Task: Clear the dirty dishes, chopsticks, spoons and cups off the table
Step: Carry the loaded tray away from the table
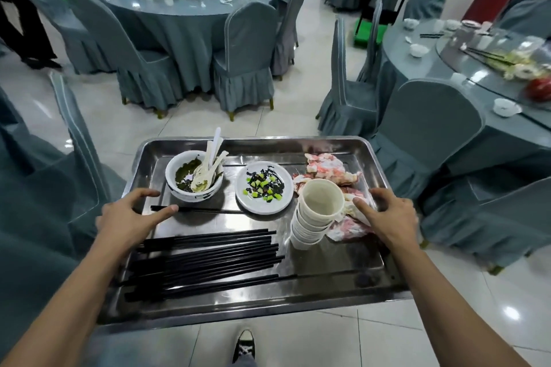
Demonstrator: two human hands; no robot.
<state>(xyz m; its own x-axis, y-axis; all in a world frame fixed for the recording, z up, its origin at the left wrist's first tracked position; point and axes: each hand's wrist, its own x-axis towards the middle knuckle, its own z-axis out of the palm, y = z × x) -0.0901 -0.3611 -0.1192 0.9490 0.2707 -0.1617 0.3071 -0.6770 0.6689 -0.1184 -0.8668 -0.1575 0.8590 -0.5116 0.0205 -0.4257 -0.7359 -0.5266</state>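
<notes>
I carry a steel tray [328, 277] above the tiled floor. My left hand [128, 217] grips its left rim, thumb lying inside near a loose chopstick. Gripping the right rim is my right hand [390, 217], its thumb beside a stack of white cups [316, 214]. On the tray sit a dirty bowl [190, 191] holding several white spoons [208, 164], a white plate [264, 188] with green and black scraps, several black chopsticks [208, 259] laid along the near side, and crumpled pink-white waste [328, 167] at the far right.
A round table [190, 3] with dirty dishes stands straight ahead, ringed by grey covered chairs [247, 53]. Another dirty table [477, 74] is at the right, chairs close to the tray's right side. A green cart [369, 30] stands between them. My shoe [244, 345] shows below.
</notes>
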